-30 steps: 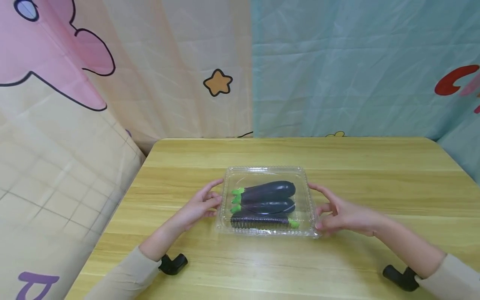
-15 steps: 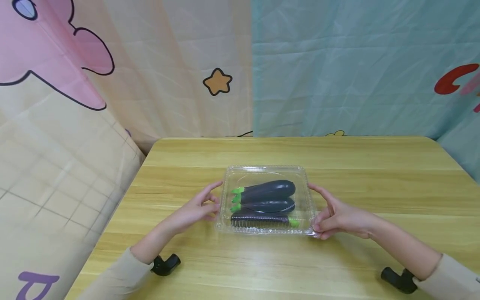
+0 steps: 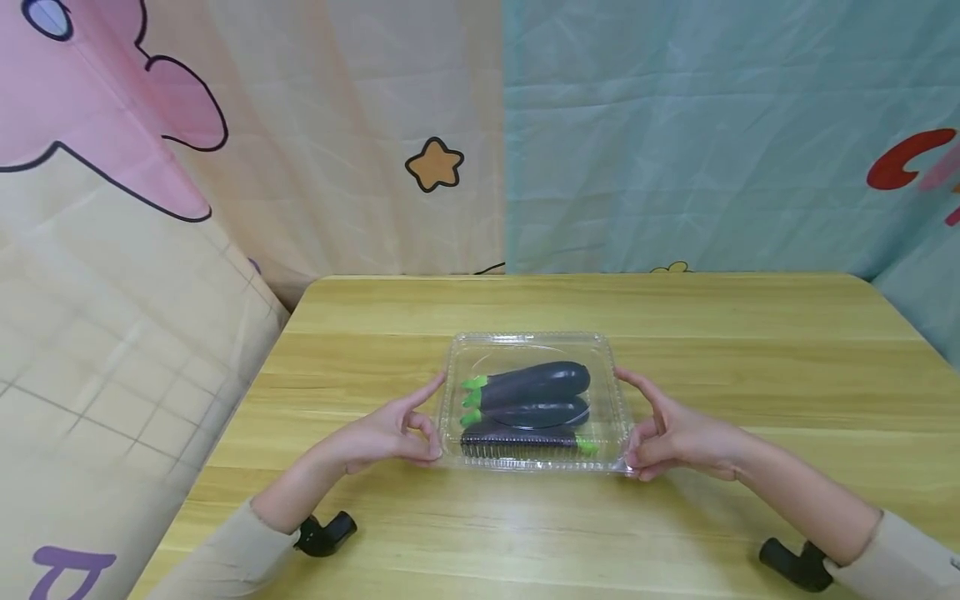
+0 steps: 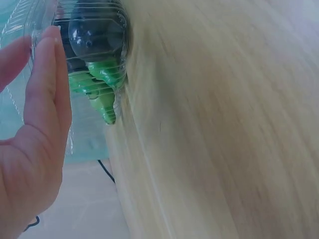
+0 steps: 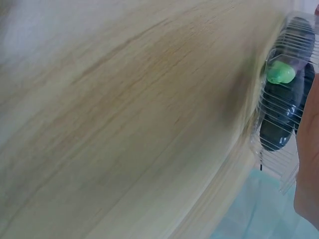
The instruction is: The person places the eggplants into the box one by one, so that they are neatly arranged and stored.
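A clear plastic clamshell box (image 3: 536, 346) lies closed on the wooden table, with several eggplants (image 3: 536, 383) inside. Most of their green stems point left; the front one's points right. At the box's left side, my left hand (image 3: 393, 429) pinches the rim near the front corner, its index finger stretched along the edge. My right hand (image 3: 675, 433) grips the front right corner between thumb and fingers, index finger reaching up the side. In the left wrist view, fingers (image 4: 42, 94) lie against the box's ribbed wall. The right wrist view shows only part of that hand.
The wooden table (image 3: 750, 350) extends around the box to a rounded back edge. Behind it hangs a printed cloth (image 3: 675, 150), with another tiled-pattern cloth (image 3: 97, 350) at the left. Black wrist mounts (image 3: 326, 533) stick out below both sleeves.
My left hand has slid toward the front left corner, its thumb now at the rim there. My right hand has closed on the front right corner. The box has hardly moved.
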A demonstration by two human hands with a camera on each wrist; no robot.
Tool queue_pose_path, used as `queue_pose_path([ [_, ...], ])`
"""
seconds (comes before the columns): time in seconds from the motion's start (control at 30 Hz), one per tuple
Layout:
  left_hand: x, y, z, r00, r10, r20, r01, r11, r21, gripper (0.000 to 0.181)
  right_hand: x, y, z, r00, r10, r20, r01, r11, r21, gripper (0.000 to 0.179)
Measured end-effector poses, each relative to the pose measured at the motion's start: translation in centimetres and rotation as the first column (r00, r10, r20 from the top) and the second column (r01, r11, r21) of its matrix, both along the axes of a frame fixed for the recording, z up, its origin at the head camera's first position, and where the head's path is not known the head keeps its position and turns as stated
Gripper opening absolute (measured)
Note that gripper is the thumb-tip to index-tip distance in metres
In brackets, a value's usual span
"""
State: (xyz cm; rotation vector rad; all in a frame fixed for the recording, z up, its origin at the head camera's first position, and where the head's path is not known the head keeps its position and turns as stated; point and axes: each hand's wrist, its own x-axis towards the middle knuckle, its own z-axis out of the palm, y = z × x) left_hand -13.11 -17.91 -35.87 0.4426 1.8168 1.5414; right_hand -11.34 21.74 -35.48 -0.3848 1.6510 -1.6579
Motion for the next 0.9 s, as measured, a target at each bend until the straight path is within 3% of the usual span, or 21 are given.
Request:
queue_pose_path([
  [0.63,0.4,0.72,-0.33,0.998,0.036,0.047,-0.038,0.998,0.045,0.105,0.57,-0.39,-0.21,0.992,-0.034,0.12,0.038,0.999,-0.031,0.112],
  [0.9,0.51,0.77,-0.4,0.997,0.063,0.034,-0.064,0.998,0.025,0.105,0.52,-0.66,-0.42,0.994,-0.038,0.106,0.042,0.999,-0.033,0.111],
])
